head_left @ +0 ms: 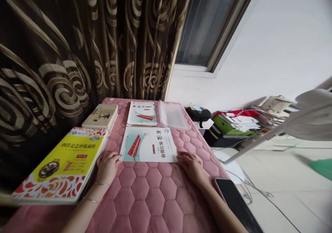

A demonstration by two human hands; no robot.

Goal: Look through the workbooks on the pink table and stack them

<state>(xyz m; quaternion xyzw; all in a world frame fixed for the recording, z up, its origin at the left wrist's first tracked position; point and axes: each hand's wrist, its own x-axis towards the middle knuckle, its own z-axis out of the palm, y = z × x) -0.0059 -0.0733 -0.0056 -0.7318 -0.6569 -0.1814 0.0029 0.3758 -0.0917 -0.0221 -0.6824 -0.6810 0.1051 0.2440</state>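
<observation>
A calligraphy exercise booklet (149,145) with a white and pale-green cover lies sideways on the pink quilted surface (153,191). My left hand (107,167) is closed at its near left corner, fingertips on the edge. At the near right corner, the bent fingers of my right hand (190,165) hold the other edge. Just beyond it rests a stack of similar booklets (142,113), upright to my view. Beside that stack is a pile of clear plastic book covers (173,115). Both thumbs are partly hidden.
Left of my left arm lies a thick yellow book (64,160), with a beige book (100,117) behind it. A black phone (236,202) lies by my right forearm. A white lamp (261,138) stands on the right, and a patterned curtain (85,46) hangs behind.
</observation>
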